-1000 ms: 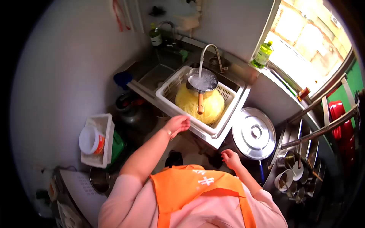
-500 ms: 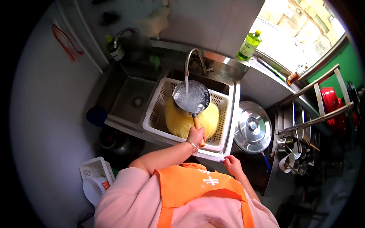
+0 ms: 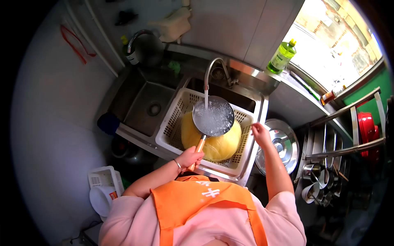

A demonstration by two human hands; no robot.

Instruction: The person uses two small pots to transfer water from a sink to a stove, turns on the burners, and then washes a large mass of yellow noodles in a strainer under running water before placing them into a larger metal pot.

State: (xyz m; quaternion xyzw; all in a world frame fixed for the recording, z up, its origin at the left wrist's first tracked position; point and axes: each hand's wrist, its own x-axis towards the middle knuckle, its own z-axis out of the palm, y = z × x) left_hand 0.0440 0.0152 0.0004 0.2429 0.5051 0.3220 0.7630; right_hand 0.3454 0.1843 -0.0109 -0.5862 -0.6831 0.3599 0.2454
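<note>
My left hand (image 3: pixel 192 158) is closed around the wooden handle of a small saucepan (image 3: pixel 213 117). Water from the curved faucet (image 3: pixel 206 80) runs into the pan, and its surface is bubbly. Under the pan lies a large rounded yellow bundle (image 3: pixel 223 146), partly hidden by it, in a white perforated plastic basket (image 3: pixel 164 141). The basket sits over the right sink basin. My right hand (image 3: pixel 259 133) is raised near the basket's right rim, its fingers loosely curled together with nothing visible in them.
Left of the basket is a second sink basin (image 3: pixel 154 108). A round metal lid (image 3: pixel 283 141) lies to the right, beside a rack (image 3: pixel 349 151) with several ladles and cups. A green detergent bottle (image 3: pixel 282 56) stands on the windowsill. White baskets (image 3: pixel 102 180) are at lower left.
My right hand has risen from the sink's front edge to beside the basket's right rim. The saucepan has turned, its handle now slanting toward lower left, and the water in it looks frothier.
</note>
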